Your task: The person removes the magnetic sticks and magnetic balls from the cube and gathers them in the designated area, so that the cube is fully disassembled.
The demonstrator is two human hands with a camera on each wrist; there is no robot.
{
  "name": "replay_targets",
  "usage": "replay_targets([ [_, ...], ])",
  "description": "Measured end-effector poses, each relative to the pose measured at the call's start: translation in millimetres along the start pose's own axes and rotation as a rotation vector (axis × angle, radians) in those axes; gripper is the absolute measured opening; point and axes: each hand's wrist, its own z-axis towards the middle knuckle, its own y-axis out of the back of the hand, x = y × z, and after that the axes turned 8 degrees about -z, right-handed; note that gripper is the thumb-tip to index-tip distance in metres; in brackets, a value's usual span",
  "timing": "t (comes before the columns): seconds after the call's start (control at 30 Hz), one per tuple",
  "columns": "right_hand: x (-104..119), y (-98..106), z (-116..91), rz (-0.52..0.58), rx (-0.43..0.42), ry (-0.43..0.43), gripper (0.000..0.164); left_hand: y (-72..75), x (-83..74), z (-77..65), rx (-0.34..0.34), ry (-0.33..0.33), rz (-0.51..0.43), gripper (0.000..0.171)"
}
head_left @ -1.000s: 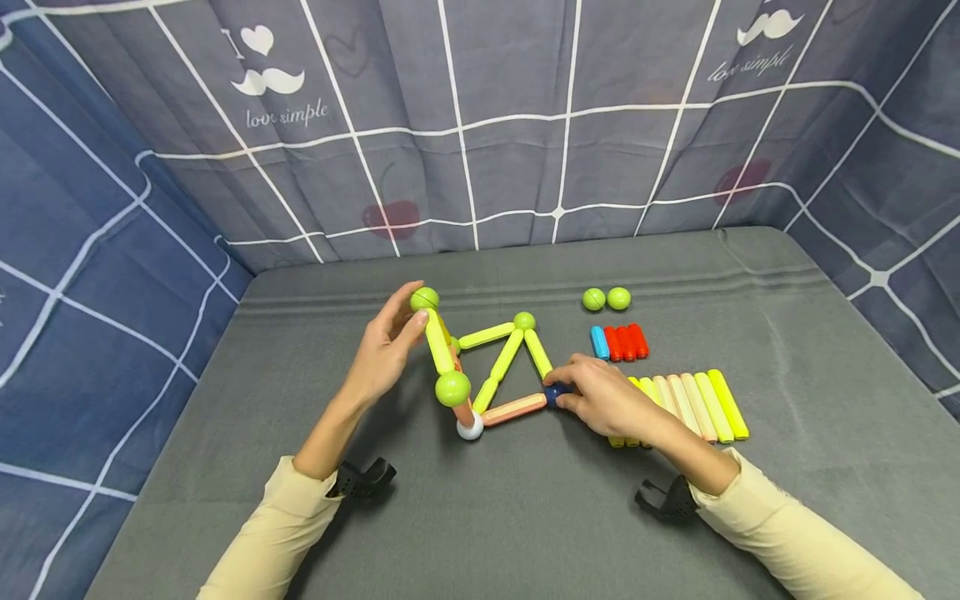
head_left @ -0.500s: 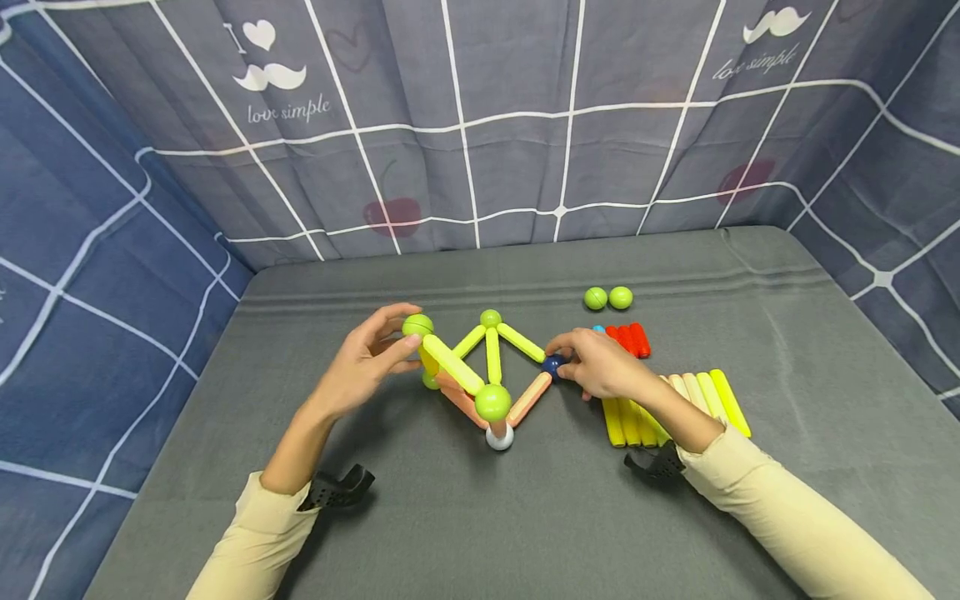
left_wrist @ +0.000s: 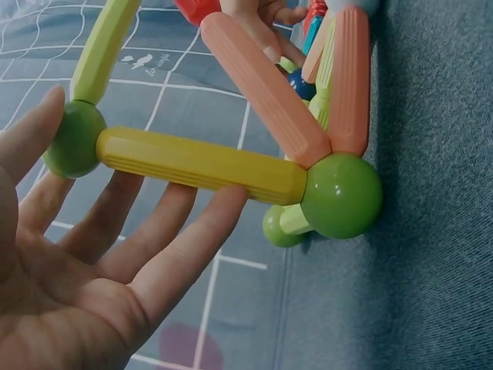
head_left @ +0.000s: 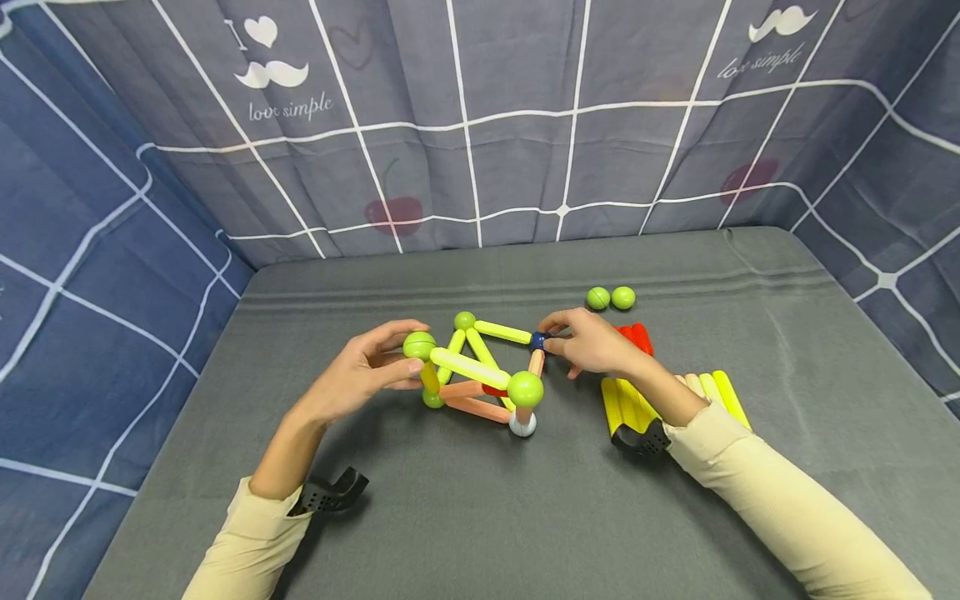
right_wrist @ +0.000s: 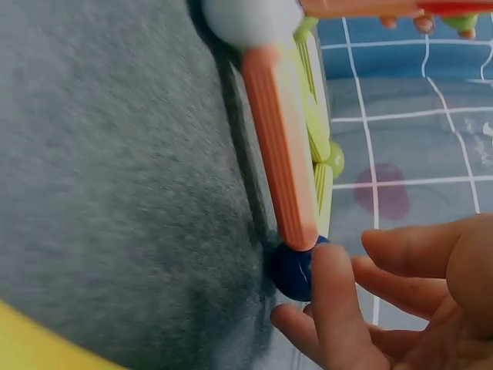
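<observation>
Holding the stick frame on the table, three o'clock from the left hand, clamped on its green ball, nine from the right hand, pinching its navy ball; aligned ten-to-four along its top stick

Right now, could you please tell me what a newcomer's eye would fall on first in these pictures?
Probably the frame of coloured sticks and balls on the grey table. The left hand holds a green ball at its raised left corner, and the right hand grips the dark blue ball at its right end. Behind, a large curtain with white lines also stands out.
</observation>
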Motion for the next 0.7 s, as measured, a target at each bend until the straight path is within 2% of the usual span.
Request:
replay_targets([
  [0.1,1.5,-4.8,-11.9,-0.015,-0.017,0.032,0.025,-1.0,0.2,-0.3,-0.006,-0.002,-0.018,0.047],
  [0.17,2.8,-9.7,-21.4,0.021,-0.006,0.057,0.022,-1.6,0.5,-0.7,-0.013,-0.002,-0.027,0.047],
  [0.37,3.4,-26.2,-44.8,0.292,0.163,0.094,0.026,-6.5,-0.1,-3.1,-0.039,0.008,-0.046,0.048],
  [0.53,-0.7,-35.9,-60.3,0.432,0.233,0.1,0.037,-11.1,0.0,-4.8,-0.059,0.008,-0.066,0.047],
  [0.7,1.6,-49.1,-68.4,0.446,0.244,0.129,0.032,-13.8,1.6,-5.4,-0.074,-0.001,-0.072,0.045],
])
